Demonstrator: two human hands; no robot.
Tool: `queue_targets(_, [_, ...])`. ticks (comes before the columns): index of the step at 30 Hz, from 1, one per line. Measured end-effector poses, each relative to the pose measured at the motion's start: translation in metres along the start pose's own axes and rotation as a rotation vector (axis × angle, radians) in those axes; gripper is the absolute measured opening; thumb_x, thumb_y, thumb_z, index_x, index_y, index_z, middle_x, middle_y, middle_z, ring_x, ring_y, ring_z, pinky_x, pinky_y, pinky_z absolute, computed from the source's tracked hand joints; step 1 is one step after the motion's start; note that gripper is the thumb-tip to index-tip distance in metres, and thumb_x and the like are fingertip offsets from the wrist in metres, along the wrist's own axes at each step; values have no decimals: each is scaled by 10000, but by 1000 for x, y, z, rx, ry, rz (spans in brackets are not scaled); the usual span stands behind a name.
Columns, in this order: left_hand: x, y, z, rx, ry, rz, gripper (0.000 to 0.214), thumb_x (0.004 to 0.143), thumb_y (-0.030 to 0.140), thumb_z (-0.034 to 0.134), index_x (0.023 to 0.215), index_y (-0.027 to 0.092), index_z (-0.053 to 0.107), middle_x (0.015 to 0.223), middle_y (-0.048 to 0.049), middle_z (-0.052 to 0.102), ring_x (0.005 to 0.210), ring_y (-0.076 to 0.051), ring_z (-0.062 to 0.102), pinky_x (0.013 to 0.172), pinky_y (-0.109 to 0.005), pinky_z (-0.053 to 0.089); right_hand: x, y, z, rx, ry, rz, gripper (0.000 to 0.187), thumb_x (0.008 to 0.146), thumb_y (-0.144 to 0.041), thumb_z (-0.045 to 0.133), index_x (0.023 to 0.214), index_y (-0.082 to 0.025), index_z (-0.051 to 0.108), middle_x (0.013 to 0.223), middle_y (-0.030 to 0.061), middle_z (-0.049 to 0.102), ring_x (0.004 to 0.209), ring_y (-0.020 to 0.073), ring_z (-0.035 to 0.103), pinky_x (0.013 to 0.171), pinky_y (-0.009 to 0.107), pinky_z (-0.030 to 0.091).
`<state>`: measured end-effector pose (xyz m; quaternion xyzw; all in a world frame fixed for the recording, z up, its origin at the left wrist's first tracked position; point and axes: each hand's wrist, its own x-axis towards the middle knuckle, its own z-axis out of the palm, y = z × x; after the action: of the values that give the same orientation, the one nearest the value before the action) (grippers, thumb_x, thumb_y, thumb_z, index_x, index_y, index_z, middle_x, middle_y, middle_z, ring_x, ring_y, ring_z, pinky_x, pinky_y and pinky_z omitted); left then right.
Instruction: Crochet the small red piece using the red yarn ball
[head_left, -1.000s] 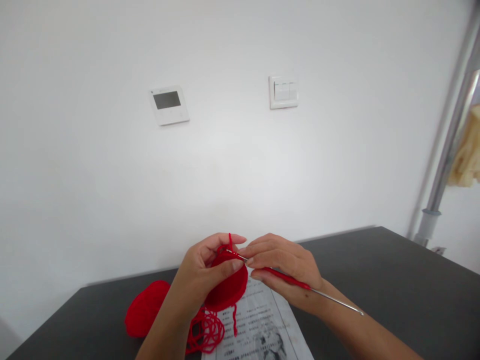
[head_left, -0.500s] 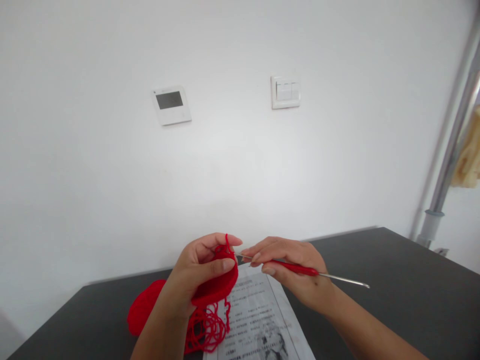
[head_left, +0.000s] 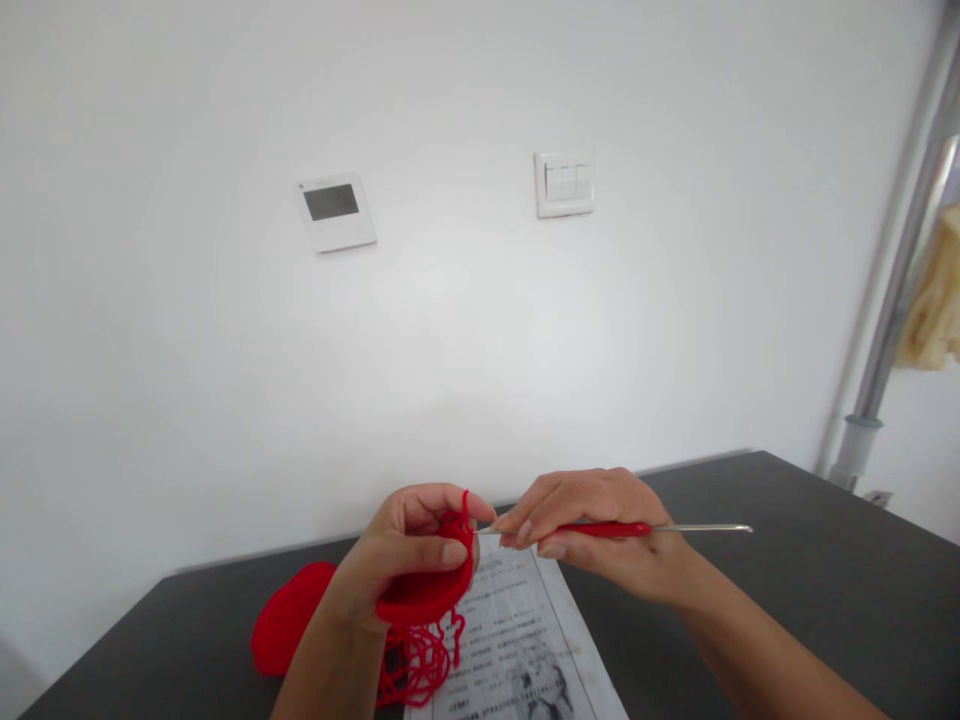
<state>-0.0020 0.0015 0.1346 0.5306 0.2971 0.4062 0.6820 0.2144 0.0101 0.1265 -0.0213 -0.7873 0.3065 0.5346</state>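
My left hand (head_left: 405,545) pinches a red crochet piece (head_left: 427,590) between thumb and fingers, above the table. A strand of red yarn loops over its raised index finger. In my right hand (head_left: 600,530) is a crochet hook (head_left: 607,529) with a red handle and metal ends, held nearly level. The hook's left end meets the piece's upper edge by the left fingertips; its very tip is hard to make out. Below the left hand lie loose tangled strands of red yarn (head_left: 416,665). A red yarn ball (head_left: 289,615) sits left of my left forearm.
A printed sheet (head_left: 517,640) lies on the dark table (head_left: 750,590) beneath the hands. The white wall behind carries a panel with a dark screen (head_left: 335,212) and a light switch (head_left: 564,184). A metal pole (head_left: 889,300) stands at the right beside yellowish cloth (head_left: 934,300).
The hook has swung from a downward slant to nearly level, its free right end rising. My left hand and the crochet piece sit slightly lower, and the left index finger has dipped.
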Motion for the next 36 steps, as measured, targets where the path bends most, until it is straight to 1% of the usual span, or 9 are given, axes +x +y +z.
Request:
queue_targets(3, [0,0,2,3,-9,-18,282,544,249,835,799,163,752,524,-30,641,434,-89,528,450,-189,340,0,-3,-3,37,-27,5,146,823,-52,631,923,-128,706,889,99,740,875,181,705,762,306,593])
queue_targets(9, [-4,3,2,132,97,-17,294,533,224,842,807,156,759,567,-29,655,467,-77,521,466,-180,351,-2,2,1,122,30,84,141,819,-54,642,906,-138,714,867,88,743,846,195,713,735,326,606])
queue_targets(16, [0,-1,-6,69,35,-37,368,472,278,870,795,143,757,540,-27,651,437,-80,522,449,-184,341,0,-1,-1,128,-21,50,151,827,-59,631,923,-135,719,885,101,745,874,186,708,770,306,590])
queue_targets(19, [0,-3,-8,77,32,-57,351,463,273,872,769,144,757,548,-29,660,443,-85,530,449,-189,349,1,-4,-4,159,-39,81,133,821,-73,643,904,-132,730,861,105,744,864,200,711,758,317,590])
queue_targets(22, [-2,-4,-7,131,66,-45,303,490,265,858,749,146,756,551,-26,663,445,-79,522,450,-187,340,0,-3,-5,226,-41,154,125,820,-87,650,891,-143,737,854,100,744,859,215,711,764,356,593])
queue_targets(26, [-2,-2,-4,210,115,-36,233,497,230,837,700,151,754,565,-20,670,470,-87,521,472,-197,345,-3,4,-4,379,4,249,102,814,-111,670,873,-155,739,850,93,745,801,210,722,723,357,603])
queue_targets(31, [-1,3,0,300,94,34,119,531,171,789,643,157,752,491,26,598,430,-55,430,421,-182,270,-5,15,4,578,70,315,52,818,-157,681,847,-144,722,857,89,747,737,181,729,655,306,611])
queue_targets(33, [-1,3,1,314,86,54,100,547,160,780,642,159,748,502,27,601,434,-56,434,419,-183,269,-4,19,8,618,91,319,73,823,-201,683,834,-134,712,827,86,749,714,176,730,633,292,612])
queue_targets(36, [0,2,3,279,128,71,96,560,164,788,636,162,729,491,38,590,421,-49,431,416,-178,271,-4,25,15,611,155,314,126,820,-254,690,822,-129,700,812,84,752,679,171,728,610,288,615])
